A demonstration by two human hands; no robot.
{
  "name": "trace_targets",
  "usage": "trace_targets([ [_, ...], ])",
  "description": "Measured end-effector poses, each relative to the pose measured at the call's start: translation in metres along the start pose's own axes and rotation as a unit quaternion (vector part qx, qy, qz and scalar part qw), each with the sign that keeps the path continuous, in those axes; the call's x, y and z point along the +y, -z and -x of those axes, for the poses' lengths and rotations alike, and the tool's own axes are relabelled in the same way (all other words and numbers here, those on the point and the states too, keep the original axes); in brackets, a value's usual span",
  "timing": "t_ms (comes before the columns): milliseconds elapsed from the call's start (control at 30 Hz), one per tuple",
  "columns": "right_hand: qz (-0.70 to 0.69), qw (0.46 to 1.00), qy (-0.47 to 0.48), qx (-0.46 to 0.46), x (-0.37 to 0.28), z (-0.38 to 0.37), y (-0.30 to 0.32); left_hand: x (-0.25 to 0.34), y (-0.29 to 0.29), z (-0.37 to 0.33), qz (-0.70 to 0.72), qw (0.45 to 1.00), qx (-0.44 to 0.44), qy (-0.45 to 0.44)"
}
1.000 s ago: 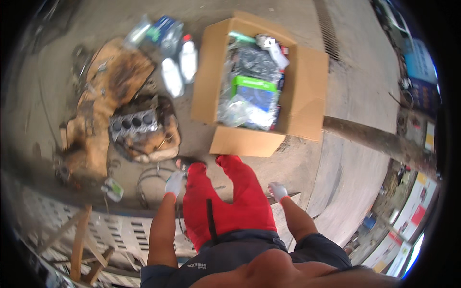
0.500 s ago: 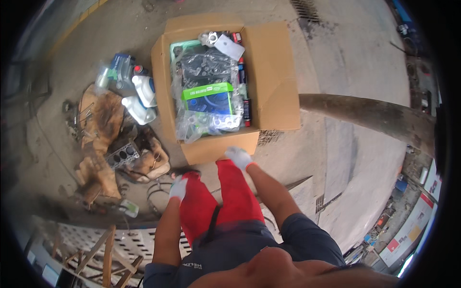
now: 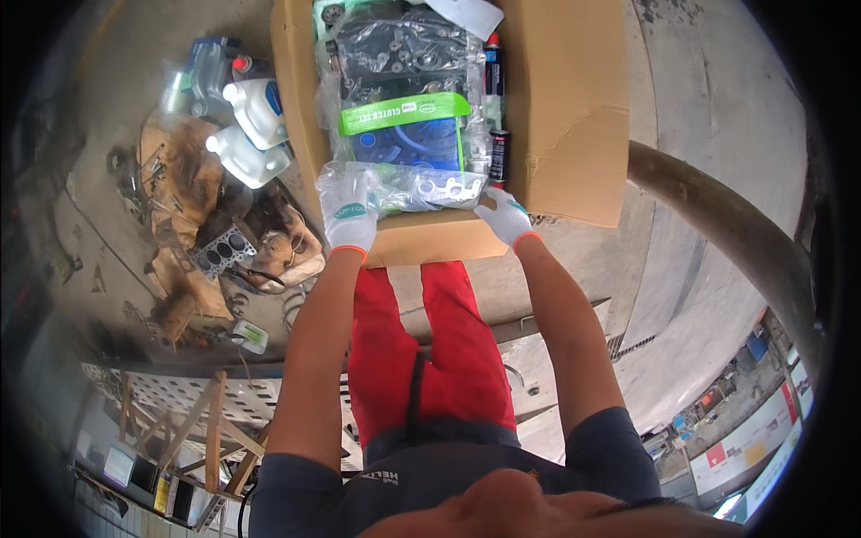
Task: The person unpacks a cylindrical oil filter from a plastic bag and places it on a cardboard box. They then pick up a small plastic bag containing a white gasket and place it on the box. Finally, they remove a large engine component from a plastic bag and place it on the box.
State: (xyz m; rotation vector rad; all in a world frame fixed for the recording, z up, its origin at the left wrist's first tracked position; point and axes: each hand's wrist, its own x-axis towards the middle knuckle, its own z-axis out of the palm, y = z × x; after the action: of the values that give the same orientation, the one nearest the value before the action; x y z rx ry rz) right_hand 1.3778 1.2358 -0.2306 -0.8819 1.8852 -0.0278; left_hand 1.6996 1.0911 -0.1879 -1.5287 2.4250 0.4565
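Observation:
A large open cardboard box (image 3: 300,117) stands on the floor before me, packed with parts. My left hand (image 3: 348,220), in a white glove with an orange cuff, lies over its near left corner, against a clear plastic bag (image 3: 404,190) of metal gaskets. The fingertips blend into the plastic, so their grip is unclear. At the near right corner is my right hand (image 3: 507,217), gloved alike, thumb and fingers apart beside the bag's right end. Behind the bag lies a blue and green clutch box (image 3: 404,143), then dark parts in clear wrap (image 3: 404,54). Spray cans (image 3: 500,157) line the right side.
White jugs (image 3: 256,112) stand left of the box. Nearby, a metal gasket (image 3: 222,253) and other parts lie on stained cardboard (image 3: 184,179). A thick brown pole (image 3: 717,211) rises at the right. Behind me are a perforated panel (image 3: 193,394) and a wooden frame (image 3: 215,430).
Both hands have moved forward from beside my legs to the box's near corners. The box now appears larger and closer in view.

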Motion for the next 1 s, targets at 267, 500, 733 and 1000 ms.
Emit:
trace_targets([
  [267, 0.273, 0.958, 0.025, 0.081, -0.041, -0.059, -0.045, -0.017, -0.057, 0.023, 0.242, 0.964, -0.053, 0.099],
  [500, 0.162, 0.978, 0.002, -0.131, -0.018, -0.032, -0.037, -0.033, -0.055, 0.039, 0.045, 0.995, -0.041, -0.075],
  [733, -0.293, 0.94, -0.051, -0.167, -0.019, 0.055, -0.015, -0.014, 0.0, 0.042, 0.212, 0.969, -0.128, -0.001],
  [1000, -0.54, 0.801, -0.116, -0.231, -0.024, 0.165, -0.042, 0.072, -0.004, 0.057, 0.754, 0.475, -0.323, 0.319],
])
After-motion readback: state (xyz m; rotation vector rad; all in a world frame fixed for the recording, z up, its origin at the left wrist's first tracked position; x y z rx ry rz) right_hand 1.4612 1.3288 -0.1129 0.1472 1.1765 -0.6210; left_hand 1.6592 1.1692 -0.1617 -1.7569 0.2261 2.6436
